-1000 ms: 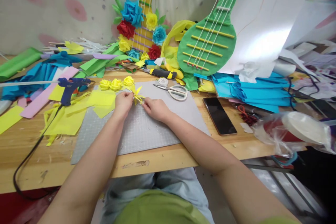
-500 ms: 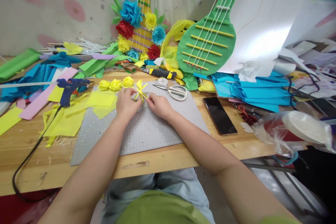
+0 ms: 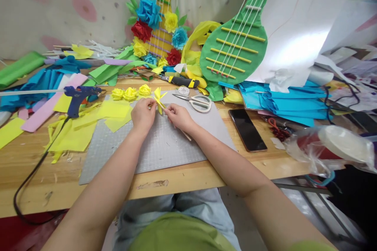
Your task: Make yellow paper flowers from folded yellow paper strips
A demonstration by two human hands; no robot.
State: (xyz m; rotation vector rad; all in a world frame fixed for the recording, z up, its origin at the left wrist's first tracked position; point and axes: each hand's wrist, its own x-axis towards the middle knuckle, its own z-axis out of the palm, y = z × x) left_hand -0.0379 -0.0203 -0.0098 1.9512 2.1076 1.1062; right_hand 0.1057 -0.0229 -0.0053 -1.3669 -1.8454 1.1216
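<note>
Between my hands, above the cutting mat (image 3: 165, 149), is a yellow paper flower (image 3: 159, 96) with narrow pointed petals spread apart. My left hand (image 3: 143, 114) pinches it by a petal on its left side. In the fingers of my right hand (image 3: 179, 117) is a thin pale stick (image 3: 186, 135); one end is at the flower and the other sticks out below the palm. Whether the tip touches the petals I cannot tell. Several finished yellow paper roses (image 3: 130, 94) sit beyond my left hand. White-handled scissors (image 3: 200, 103) lie beyond my right hand.
Yellow crepe paper pieces (image 3: 113, 110) and a blue glue gun (image 3: 77, 100) with its cable lie to the left. A phone (image 3: 247, 130) is on the right. At the back stand a green paper guitar (image 3: 235, 51) and a yellow, flower-trimmed one (image 3: 161, 39), near a utility knife (image 3: 184, 82).
A thin stick now shows in my right hand, pointing at the flower. My left fingers have shifted their hold, and the flower is turned slightly. The whole view has moved a little.
</note>
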